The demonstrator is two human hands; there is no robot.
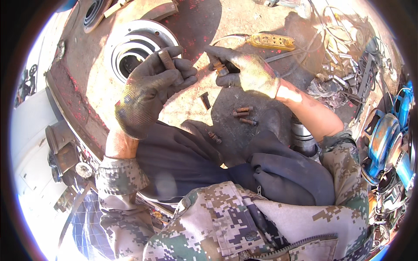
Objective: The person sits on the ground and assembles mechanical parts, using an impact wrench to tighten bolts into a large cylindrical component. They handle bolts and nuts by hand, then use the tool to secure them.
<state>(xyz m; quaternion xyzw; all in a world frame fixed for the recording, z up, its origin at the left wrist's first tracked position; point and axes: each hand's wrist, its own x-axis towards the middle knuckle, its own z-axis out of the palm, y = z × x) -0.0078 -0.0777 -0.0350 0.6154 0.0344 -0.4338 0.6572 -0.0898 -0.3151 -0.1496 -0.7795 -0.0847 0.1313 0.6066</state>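
My left hand (146, 93), in a dirty work glove, is closed around a rusty threaded bolt (166, 61). The bolt's shank points up between the thumb and fingers. Facing it, my gloved right hand (254, 74) pinches a short rusty bolt (221, 69) with what looks like a nut on it, between fingers and thumb. A gap separates the two held pieces. On the ground below lie several rusty bolts (244, 114). A dark bolt (205, 100) lies apart, nearer my left hand, and another threaded bolt (214, 137) lies close to my legs.
Behind my left hand stands a round metal part with rings (116, 54). A yellow power strip (272, 41) lies beyond my right hand. Sockets and loose tools (346, 78) are heaped at the far right, with blue machine parts (383, 141) nearer. A metal cylinder (304, 137) stands beside my right leg.
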